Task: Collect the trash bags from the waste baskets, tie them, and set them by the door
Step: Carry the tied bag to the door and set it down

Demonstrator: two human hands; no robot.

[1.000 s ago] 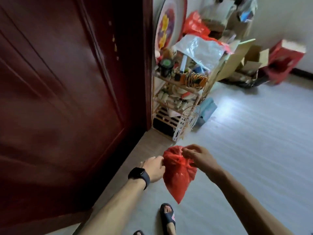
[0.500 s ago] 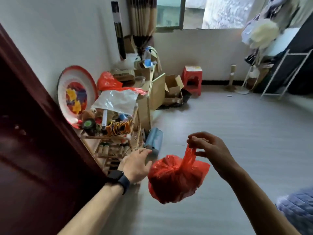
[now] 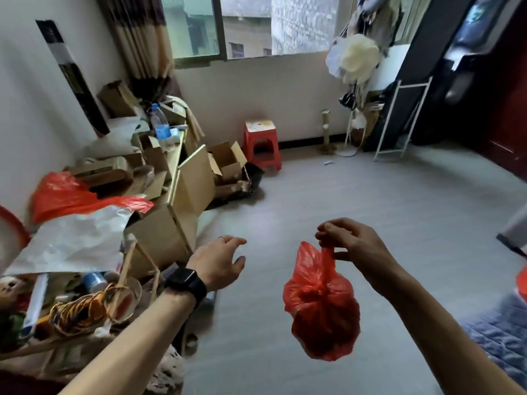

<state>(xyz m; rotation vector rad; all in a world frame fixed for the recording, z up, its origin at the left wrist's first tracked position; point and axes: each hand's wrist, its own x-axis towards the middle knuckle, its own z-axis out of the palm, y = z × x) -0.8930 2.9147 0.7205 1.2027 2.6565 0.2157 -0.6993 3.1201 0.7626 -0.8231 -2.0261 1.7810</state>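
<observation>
Head cam was looking across the room toward the window [image 3: 245, 24] and the grey floor [image 3: 356, 189], so the view had swung right round. 1 second back the dark red door filled the left of the shot and both hands were working at the top of the bag close to it. By this frame that door was out of view.

The red trash bag [image 3: 322, 309] hung in the air from the right hand [image 3: 353, 246] alone. Its fingers [image 3: 328, 233] pinched the gathered neck, and the bag touched neither the floor nor anything else. The left hand [image 3: 219, 260], black watch [image 3: 185, 283] on the wrist, had come off the bag. It hovered beside it, well apart, with fingers loosely spread and holding nothing.

My read: the neck looked bunched tight with 1 loose flap sticking up. Letting go with the left suggests the tying was finished or nearly so, though I couldn't make out an actual knot.

The bag wasn't set by the door yet, and turning away from the door means that step was still open. I saw no waste basket anywhere, just the cardboard boxes [image 3: 196, 178] and a red stool [image 3: 261, 143] along the wall.
</observation>
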